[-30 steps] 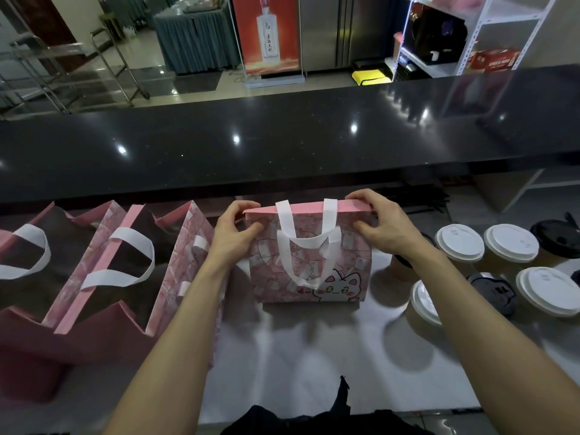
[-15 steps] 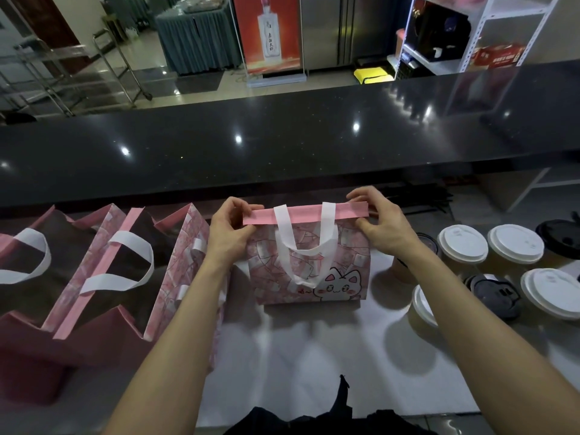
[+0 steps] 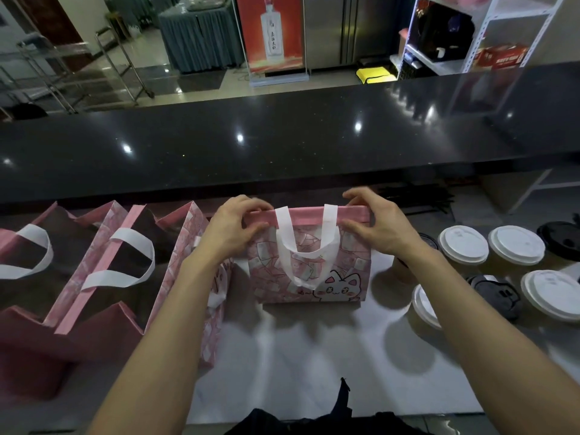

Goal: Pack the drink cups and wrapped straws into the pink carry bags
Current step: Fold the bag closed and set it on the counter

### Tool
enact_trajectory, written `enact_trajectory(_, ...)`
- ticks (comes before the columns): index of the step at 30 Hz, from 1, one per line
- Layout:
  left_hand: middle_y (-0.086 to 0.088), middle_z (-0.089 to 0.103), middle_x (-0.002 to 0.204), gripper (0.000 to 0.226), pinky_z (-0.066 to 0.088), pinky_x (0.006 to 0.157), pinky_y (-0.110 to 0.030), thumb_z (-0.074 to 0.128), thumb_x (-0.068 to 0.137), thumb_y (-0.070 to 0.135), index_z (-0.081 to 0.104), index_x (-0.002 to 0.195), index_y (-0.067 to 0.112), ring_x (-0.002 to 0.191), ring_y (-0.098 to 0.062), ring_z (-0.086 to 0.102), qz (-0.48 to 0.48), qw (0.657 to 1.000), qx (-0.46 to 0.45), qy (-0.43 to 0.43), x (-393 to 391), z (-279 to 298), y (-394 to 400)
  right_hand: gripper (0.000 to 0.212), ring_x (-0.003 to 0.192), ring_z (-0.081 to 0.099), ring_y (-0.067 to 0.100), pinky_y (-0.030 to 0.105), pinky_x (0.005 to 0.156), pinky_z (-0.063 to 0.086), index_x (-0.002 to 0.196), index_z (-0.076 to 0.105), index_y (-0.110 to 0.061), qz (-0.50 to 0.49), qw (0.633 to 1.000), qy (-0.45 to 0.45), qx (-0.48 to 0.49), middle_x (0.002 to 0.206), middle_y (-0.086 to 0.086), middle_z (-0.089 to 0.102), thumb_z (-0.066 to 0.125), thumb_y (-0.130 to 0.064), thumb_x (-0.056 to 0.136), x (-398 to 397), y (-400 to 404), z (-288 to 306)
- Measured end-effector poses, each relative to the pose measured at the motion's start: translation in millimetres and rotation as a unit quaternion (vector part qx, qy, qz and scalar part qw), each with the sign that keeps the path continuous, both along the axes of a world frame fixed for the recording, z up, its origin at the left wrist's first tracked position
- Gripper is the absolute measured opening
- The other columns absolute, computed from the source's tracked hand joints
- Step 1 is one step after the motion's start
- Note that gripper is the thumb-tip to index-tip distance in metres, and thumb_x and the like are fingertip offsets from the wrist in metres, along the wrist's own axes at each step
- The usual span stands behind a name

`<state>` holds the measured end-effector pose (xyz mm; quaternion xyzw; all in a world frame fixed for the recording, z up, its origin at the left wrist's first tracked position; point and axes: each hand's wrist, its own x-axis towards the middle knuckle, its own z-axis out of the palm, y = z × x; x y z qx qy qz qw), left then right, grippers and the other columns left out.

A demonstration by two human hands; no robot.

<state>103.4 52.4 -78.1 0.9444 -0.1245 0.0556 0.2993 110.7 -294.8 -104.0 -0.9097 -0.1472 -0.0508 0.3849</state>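
Pink-rimmed, standing flat and closed on the white table (image 3: 282,356) left of the lidded cups (image 3: 463,246), with left hand (image 3: 230,229) and right hand (image 3: 381,226) pinching the top corners of this carry bag (image 3: 314,274): best to part the rim evenly, keeping the base down.

Both forearms enter from the bottom of frame and converge toward centre. Left hand (image 3: 230,229) sits left of centre, fingers curled over the top, thumb pressing in from the front: pinch grip. Right hand (image 3: 381,226) sits right of centre at the same height, mirrored pose, fingers on top, thumb in front. Wrists roughly level, bare arms.
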Motion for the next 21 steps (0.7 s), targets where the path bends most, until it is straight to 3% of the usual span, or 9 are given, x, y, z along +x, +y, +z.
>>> enact_trajectory(3,0.008,0.068,0.103,0.017,0.055,0.095,-0.046,0.085,0.094,0.020,0.082,0.108,0.029,0.104,-0.016,0.064,-0.006,1.000,0.024,-0.002,7,0,1,0.023,0.098,0.066,-0.002,0.034,0.087,0.060,0.104,0.071,-0.041,0.005,1.000,-0.007,-0.022,0.103,-0.023,0.068,0.088,-0.037,0.090,6,-1,-1)
enact_trajectory(7,0.010,0.067,0.094,0.008,0.058,0.088,-0.047,0.088,0.092,0.025,0.081,0.092,0.030,0.095,-0.014,0.063,0.006,0.999,0.039,-0.014,11,-1,2,0.031,0.095,0.070,-0.007,0.031,0.082,0.063,0.084,0.073,-0.055,-0.006,1.000,0.005,-0.016,0.094,-0.027,0.075,0.089,-0.029,0.088,10,-6,1)
enact_trajectory(12,0.011,0.065,0.088,0.021,0.057,0.083,-0.046,0.092,0.084,0.039,0.073,0.078,0.033,0.091,-0.015,0.061,0.003,0.998,0.062,-0.018,15,2,5,0.022,0.089,0.072,-0.005,0.037,0.078,0.065,0.088,0.075,-0.054,-0.010,1.000,-0.002,-0.026,0.089,-0.021,0.079,0.086,-0.035,0.090,11,-16,3)
enact_trajectory(15,0.013,0.066,0.092,0.018,0.057,0.086,-0.046,0.089,0.086,0.043,0.077,0.089,0.032,0.095,-0.013,0.059,-0.009,0.995,0.094,-0.002,14,4,5,0.010,0.086,0.072,-0.003,0.034,0.079,0.065,0.091,0.079,-0.047,-0.007,0.999,0.021,-0.033,0.086,-0.023,0.077,0.087,-0.042,0.090,11,-21,3)
enact_trajectory(18,0.018,0.069,0.115,0.033,0.057,0.096,-0.035,0.083,0.092,0.032,0.073,0.123,0.037,0.111,-0.004,0.062,-0.064,0.996,0.048,0.038,11,9,0,0.025,0.091,0.069,-0.004,0.030,0.081,0.062,0.099,0.073,-0.045,0.012,0.997,0.044,-0.055,0.094,-0.024,0.074,0.093,-0.045,0.083,9,-18,4)
enact_trajectory(21,0.022,0.065,0.129,0.033,0.049,0.099,-0.021,0.073,0.093,0.036,0.074,0.126,0.040,0.126,0.001,0.055,-0.103,0.994,0.012,0.035,11,21,-23,0.023,0.091,0.069,-0.003,0.030,0.080,0.062,0.094,0.075,-0.041,0.005,0.999,0.029,-0.044,0.093,-0.022,0.074,0.094,-0.042,0.081,9,-11,3)
